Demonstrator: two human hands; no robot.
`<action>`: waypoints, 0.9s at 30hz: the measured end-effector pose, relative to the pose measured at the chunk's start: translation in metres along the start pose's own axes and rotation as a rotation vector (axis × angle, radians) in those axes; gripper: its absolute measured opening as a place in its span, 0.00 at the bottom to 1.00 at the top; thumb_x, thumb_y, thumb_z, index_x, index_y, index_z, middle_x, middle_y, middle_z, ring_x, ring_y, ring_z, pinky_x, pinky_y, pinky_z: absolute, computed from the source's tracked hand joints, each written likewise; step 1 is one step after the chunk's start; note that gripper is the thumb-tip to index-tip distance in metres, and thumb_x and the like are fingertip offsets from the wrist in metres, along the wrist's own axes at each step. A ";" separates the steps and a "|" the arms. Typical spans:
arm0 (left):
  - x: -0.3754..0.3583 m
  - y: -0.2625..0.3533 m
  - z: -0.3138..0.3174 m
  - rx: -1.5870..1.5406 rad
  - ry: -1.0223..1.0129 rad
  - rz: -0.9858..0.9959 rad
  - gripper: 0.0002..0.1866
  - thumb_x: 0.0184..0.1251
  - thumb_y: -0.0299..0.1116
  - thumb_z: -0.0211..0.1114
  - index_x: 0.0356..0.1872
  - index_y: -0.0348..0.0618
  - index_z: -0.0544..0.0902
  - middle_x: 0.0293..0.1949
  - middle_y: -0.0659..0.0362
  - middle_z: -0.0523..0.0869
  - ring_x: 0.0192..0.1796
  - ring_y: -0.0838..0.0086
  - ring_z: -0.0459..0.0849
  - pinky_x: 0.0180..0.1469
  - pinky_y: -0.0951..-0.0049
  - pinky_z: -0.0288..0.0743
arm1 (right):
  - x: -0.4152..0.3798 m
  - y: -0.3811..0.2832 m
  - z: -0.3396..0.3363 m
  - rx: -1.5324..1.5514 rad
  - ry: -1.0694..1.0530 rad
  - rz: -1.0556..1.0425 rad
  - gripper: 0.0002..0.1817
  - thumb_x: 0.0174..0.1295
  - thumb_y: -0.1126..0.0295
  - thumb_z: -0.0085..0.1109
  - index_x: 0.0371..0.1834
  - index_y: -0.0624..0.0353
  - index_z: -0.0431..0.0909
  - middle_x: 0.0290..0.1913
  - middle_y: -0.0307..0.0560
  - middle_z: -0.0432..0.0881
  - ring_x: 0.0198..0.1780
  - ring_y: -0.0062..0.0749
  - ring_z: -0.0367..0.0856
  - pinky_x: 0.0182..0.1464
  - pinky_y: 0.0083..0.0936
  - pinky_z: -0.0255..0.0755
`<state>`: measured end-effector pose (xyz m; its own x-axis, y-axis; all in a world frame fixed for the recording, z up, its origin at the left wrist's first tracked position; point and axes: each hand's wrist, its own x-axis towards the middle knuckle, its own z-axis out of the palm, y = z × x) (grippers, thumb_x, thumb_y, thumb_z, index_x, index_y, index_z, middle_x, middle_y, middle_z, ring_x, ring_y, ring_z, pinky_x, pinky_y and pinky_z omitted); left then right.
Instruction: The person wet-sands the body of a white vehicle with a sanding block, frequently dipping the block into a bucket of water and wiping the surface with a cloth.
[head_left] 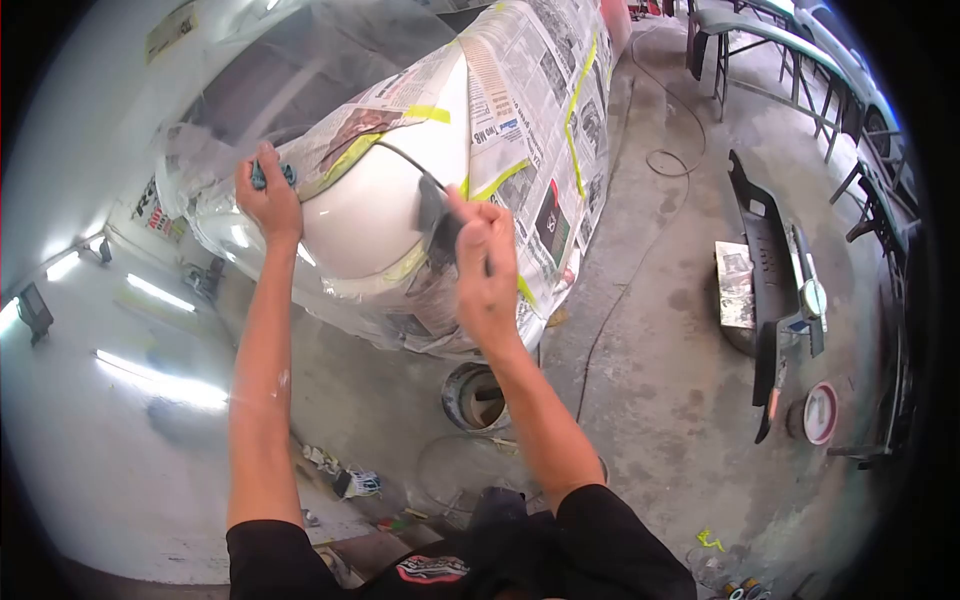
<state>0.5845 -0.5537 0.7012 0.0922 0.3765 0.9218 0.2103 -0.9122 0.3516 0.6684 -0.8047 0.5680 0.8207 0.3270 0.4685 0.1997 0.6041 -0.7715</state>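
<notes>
A white curved car panel [365,215] lies bare between sheets of newspaper [500,90] held with yellow-green tape [428,114]. At the panel's left edge my left hand [270,200] is closed round a crumpled teal cloth [272,177]. My right hand [487,260] is closed on a dark, blurred object [437,215] over the panel's right side; its exact shape is unclear. A thin dark line [405,158] runs from the tape toward that object. Clear plastic film [290,85] covers the area behind.
Below the car stands a bucket [475,397]. A hose [690,150] snakes over the floor at right. Further right are a black bumper part [765,270], a round tub [820,413] and metal stands [790,60]. Bright lamps [160,380] show at left.
</notes>
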 end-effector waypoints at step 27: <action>-0.004 0.000 0.004 0.088 0.112 0.174 0.21 0.71 0.51 0.69 0.32 0.42 0.82 0.33 0.57 0.82 0.41 0.61 0.81 0.49 0.59 0.72 | -0.102 0.100 -0.048 -0.679 -0.251 0.247 0.52 0.65 0.36 0.64 0.65 0.85 0.68 0.49 0.63 0.79 0.43 0.44 0.85 0.45 0.32 0.80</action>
<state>0.5885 -0.5545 0.6973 0.0269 0.1894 0.9815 0.2854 -0.9425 0.1741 0.6306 -0.8127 0.4227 0.7544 0.5986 0.2695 0.3782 -0.0607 -0.9237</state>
